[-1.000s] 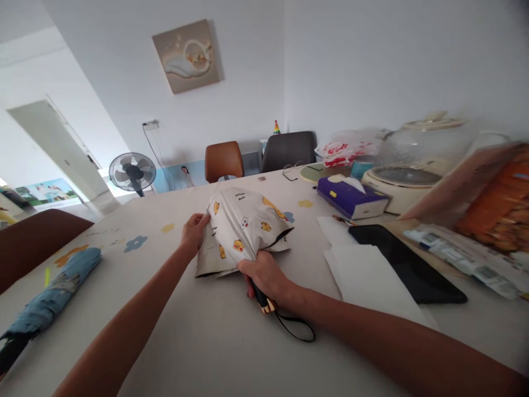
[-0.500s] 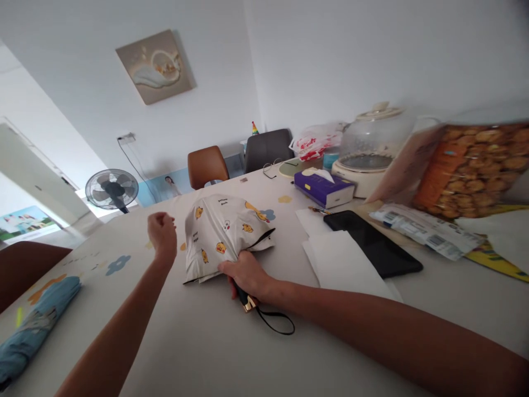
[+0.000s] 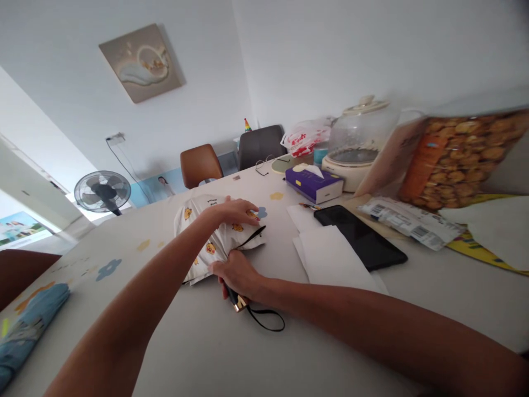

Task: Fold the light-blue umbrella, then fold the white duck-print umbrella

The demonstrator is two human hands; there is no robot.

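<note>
A white folding umbrella with yellow duck prints lies on the table, its canopy loosely gathered. Around the top of its black handle my right hand is closed. Below that hand show the handle's gold end and a black wrist strap. My left hand reaches across the canopy with its fingers stretched out to the right, over the canopy's right side; whether it presses on the fabric I cannot tell. The left forearm hides part of the canopy. A folded blue umbrella lies at the table's left edge.
On the right of the table are white papers, a black phone, a purple tissue box, a glass pot and a bag of brown snacks. Eyeglasses lie farther back. A fan stands beyond the table.
My left hand has moved right, from beside the white umbrella to over its canopy, and its fingers have straightened. My right hand keeps its grip. The view has shifted slightly.
</note>
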